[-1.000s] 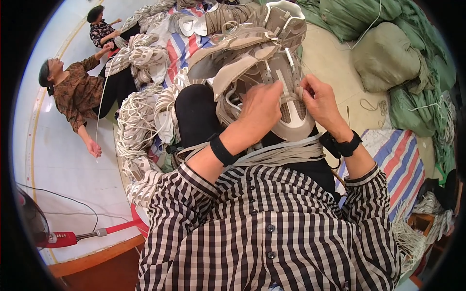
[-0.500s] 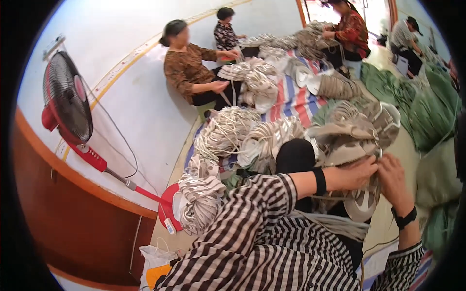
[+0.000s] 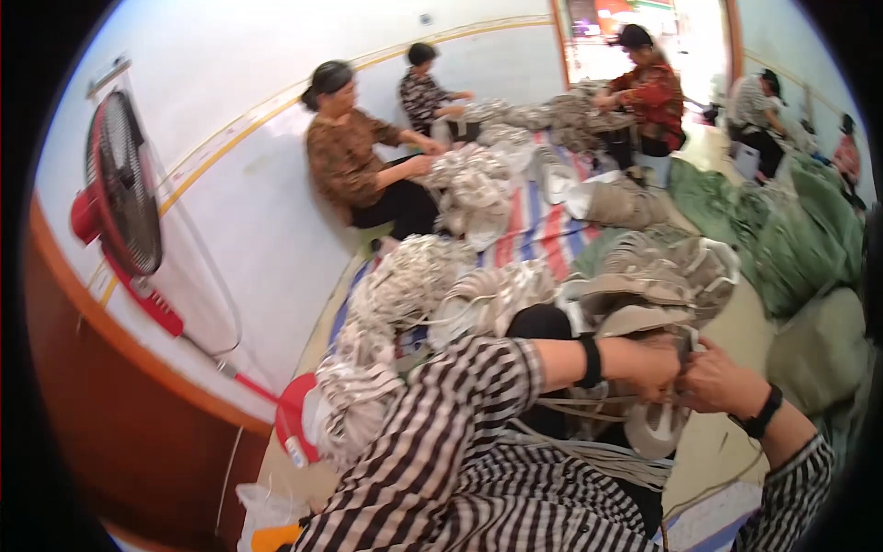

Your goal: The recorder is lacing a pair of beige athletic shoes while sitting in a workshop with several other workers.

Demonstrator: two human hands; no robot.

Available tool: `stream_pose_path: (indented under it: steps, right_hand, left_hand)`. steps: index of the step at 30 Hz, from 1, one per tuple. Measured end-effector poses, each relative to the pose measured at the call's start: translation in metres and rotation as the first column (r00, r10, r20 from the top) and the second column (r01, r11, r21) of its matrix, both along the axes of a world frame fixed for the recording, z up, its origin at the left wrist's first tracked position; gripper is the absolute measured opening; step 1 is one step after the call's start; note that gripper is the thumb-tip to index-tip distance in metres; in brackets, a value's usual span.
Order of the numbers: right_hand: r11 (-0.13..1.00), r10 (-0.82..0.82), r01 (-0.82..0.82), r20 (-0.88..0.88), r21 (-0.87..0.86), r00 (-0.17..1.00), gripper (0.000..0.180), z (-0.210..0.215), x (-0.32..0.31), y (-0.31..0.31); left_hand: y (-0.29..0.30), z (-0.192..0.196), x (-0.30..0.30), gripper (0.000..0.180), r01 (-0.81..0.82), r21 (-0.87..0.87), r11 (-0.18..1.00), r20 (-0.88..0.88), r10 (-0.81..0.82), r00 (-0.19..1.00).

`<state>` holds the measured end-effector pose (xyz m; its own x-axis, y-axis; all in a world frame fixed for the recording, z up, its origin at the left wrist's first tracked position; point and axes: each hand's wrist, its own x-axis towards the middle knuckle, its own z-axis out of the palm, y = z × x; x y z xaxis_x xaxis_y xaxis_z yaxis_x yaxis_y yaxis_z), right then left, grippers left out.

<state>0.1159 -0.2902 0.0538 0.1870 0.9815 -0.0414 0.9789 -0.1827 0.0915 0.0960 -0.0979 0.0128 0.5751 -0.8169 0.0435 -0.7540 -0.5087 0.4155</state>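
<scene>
Over my lap, my left hand and my right hand meet, fingers closed. The left grips a grey-beige shoe upper, whose pale rounded end hangs below the hands. My right fingers are curled in at the upper's edge; what they pinch is hidden. Just beyond the hands lies a stack of beige shoe uppers. A bundle of pale laces lies across my lap.
Heaps of laced uppers lie left of my knee on a striped sheet. A red floor fan stands by the left wall. Green sacks lie at right. Several people sit further back, one in a brown patterned top.
My hands have moved lower and toward me with the shoe upper, and the right hand has come in close to the left. The view has shifted slightly.
</scene>
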Motion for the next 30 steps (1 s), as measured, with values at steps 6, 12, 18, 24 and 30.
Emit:
stream_pose_path:
  steps: [6,12,18,24,30]
  right_hand:
    - [0.959,-0.064,0.059,-0.009,-0.277,0.998,0.005,0.007,0.003,0.014]
    - [0.981,0.135,-0.128,0.038,-0.145,0.990,0.006,0.000,0.006,0.014]
    - [0.989,0.087,-0.086,0.003,-0.124,0.996,0.012,-0.004,0.010,0.016]
    - [0.980,0.058,-0.080,-0.121,-0.183,0.991,0.022,0.004,0.018,0.018]
    - [0.981,0.005,-0.045,-0.210,-0.188,0.978,0.019,0.002,0.020,0.013]
  left_hand:
    - [0.007,0.025,-0.004,0.012,0.075,0.166,0.983,0.049,-0.084,0.995]
    - [0.010,0.015,0.003,0.017,0.044,0.177,0.983,-0.006,-0.044,0.999]
    - [0.013,0.005,0.003,0.021,0.089,0.174,0.981,0.125,-0.112,0.986]
    - [0.010,0.009,-0.001,0.016,0.059,0.259,0.964,0.214,-0.116,0.970]
    - [0.016,-0.004,0.003,0.013,0.101,0.131,0.986,0.149,-0.120,0.982]
